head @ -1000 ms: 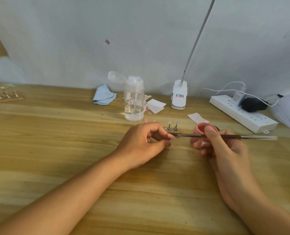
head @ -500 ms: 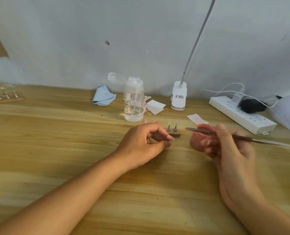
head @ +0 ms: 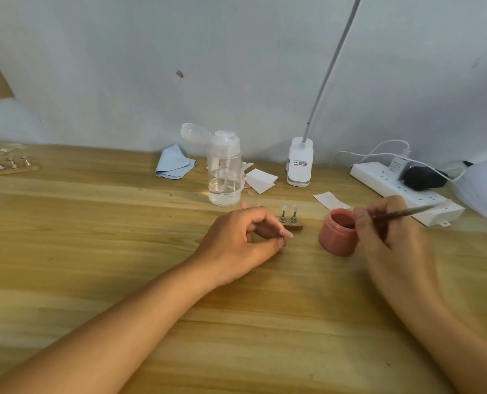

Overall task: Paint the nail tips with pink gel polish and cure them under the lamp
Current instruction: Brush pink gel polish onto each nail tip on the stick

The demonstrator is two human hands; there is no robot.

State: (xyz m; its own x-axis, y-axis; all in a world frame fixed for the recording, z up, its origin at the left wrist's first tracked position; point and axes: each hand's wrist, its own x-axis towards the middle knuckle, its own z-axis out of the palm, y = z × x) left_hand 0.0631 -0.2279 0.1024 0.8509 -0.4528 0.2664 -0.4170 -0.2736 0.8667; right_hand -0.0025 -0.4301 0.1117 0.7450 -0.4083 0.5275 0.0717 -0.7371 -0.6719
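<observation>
Head view: right hand (head: 390, 240) clamps the brush (head: 401, 214) in a pen grip, thumb and forefinger closed on the shaft. The bristle end is down in the mouth of the open pink gel jar (head: 337, 233). Bristles are hidden by the rim and thumb, so can't tell how loaded they are. Brush long axis runs from upper right, handle end over the power strip (head: 378, 177), down-left into the jar. Nail tips (head: 289, 209): two clear ones upright on metal pegs on a small holder strip (head: 294, 227). The strip sits on the table (head: 94, 223) just left of the jar, not touching it, between the two hands. Left hand (head: 245, 237) is curled, thumb and forefinger pinched together at the strip's left end. It seems to grip the strip to steady it, though the contact is partly hidden. Key relation: the tips lie left of the brush tip and a bit farther from the person. So the next move is likely a lift out of the jar and a short sweep leftward by the right hand, with the left only anchoring. Tips look uncoated, so probably the loading step. A white domed housing at the right edge, probably the curing lamp (head: 484, 186), is well apart from the tips, on the right hand's side.
</observation>
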